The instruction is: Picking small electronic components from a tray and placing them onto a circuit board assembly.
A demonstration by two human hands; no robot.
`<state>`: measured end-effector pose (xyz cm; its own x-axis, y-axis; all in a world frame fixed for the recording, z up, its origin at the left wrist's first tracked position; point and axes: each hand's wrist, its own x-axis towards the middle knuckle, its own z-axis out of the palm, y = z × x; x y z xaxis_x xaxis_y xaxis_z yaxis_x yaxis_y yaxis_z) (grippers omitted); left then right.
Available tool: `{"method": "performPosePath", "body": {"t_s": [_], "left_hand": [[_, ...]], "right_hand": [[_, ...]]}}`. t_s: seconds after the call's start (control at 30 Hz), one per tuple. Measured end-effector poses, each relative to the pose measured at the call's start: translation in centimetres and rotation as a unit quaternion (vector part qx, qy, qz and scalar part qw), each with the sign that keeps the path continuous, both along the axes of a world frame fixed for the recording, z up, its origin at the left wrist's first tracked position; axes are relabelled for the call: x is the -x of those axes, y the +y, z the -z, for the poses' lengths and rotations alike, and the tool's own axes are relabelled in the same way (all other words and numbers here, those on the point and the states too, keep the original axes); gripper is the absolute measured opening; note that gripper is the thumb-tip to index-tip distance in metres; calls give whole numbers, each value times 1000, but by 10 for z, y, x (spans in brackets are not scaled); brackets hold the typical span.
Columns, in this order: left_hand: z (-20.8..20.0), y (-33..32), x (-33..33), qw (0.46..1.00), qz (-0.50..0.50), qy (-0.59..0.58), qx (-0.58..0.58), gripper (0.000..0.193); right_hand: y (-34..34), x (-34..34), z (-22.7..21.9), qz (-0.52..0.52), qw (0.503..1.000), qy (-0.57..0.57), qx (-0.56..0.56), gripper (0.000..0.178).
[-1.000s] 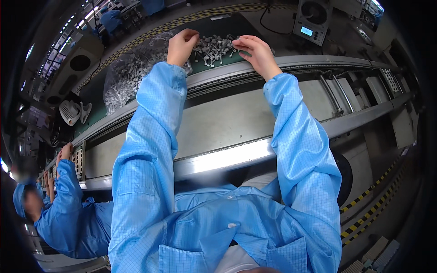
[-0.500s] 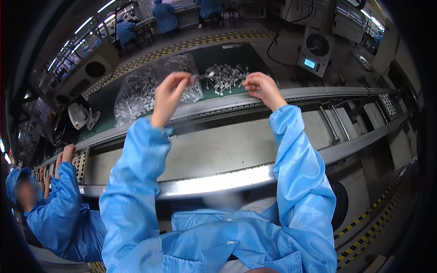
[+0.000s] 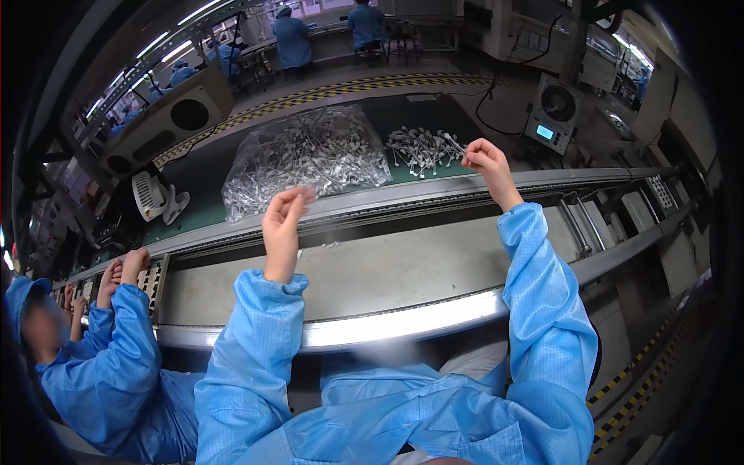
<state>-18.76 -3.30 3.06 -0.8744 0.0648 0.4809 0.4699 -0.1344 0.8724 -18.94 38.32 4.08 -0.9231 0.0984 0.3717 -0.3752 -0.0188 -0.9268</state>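
Held the left hand (image 3: 284, 226) above the conveyor (image 3: 403, 267), fingers curled, grip too blurred to tell, before the clear bag of cables (image 3: 314, 155) along the near edge of the worktop (image 3: 387, 115). Past the loose pile of cables (image 3: 420, 151) toward the worktop's right edge, pinched a white cable (image 3: 456, 142) in the right hand (image 3: 487, 163).

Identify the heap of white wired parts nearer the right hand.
The loose white heap on the flat green surface; the bigger one, farther left, is in a clear plastic bag.
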Motion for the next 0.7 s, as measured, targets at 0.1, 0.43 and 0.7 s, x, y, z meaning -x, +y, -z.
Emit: {"method": "performPosePath", "body": {"t_s": [0.1, 0.43, 0.7], "left_hand": [[-5, 14, -18, 994, 74, -76, -33, 24], [-5, 16, -24, 993, 107, -29, -30, 22], [2, 23, -33, 987, 153, -53, -15, 19]], "right_hand": [[4, 1, 7, 26, 998, 36, -34, 7], [13, 6, 56, 154, 985, 19, -69, 27], [-10, -10, 33, 259, 946, 60, -184, 25]]}}
